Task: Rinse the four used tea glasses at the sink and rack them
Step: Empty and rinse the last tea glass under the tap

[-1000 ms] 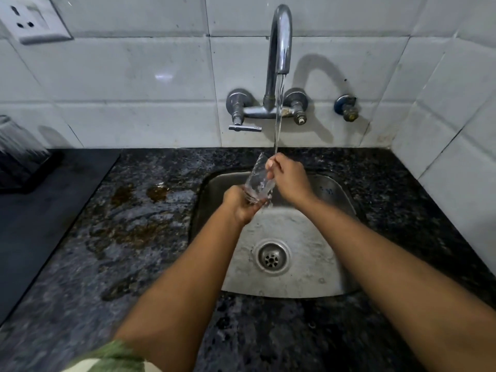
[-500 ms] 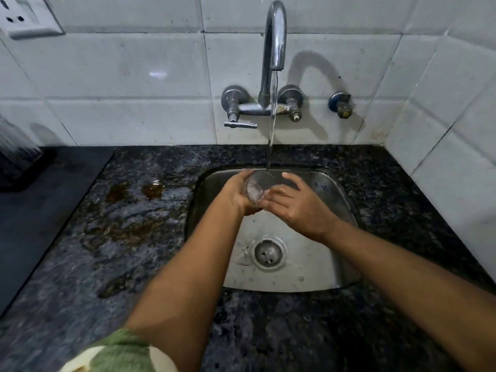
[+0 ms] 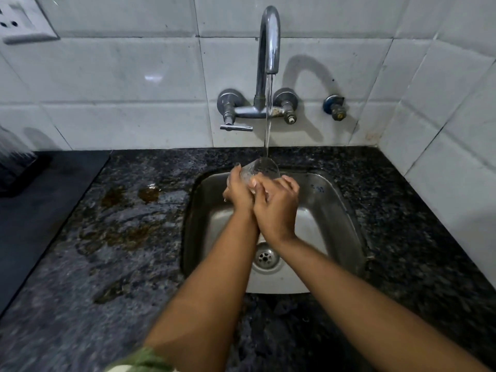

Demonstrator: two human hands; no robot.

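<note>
A clear tea glass (image 3: 259, 169) is held over the steel sink (image 3: 338, 210), its mouth tilted up under the water stream (image 3: 267, 116) running from the tap (image 3: 268, 38). My left hand (image 3: 239, 191) grips the glass from the left side. Against the glass's near right side rests my right hand (image 3: 276, 205), fingers curled on it. The lower part of the glass is hidden behind both hands. No other glasses are in view.
Wet brown puddles (image 3: 128, 200) lie on the dark granite counter (image 3: 107, 264) left of the sink. A black mat (image 3: 40, 210) with a dark rack-like object (image 3: 13, 162) sits at far left. Tiled walls close the back and right. The drain (image 3: 265, 257) is near the sink's front.
The glass has turned from tilted sideways to mouth-up under the stream. My right hand moved from the glass's rim to its near side, closing against my left hand.
</note>
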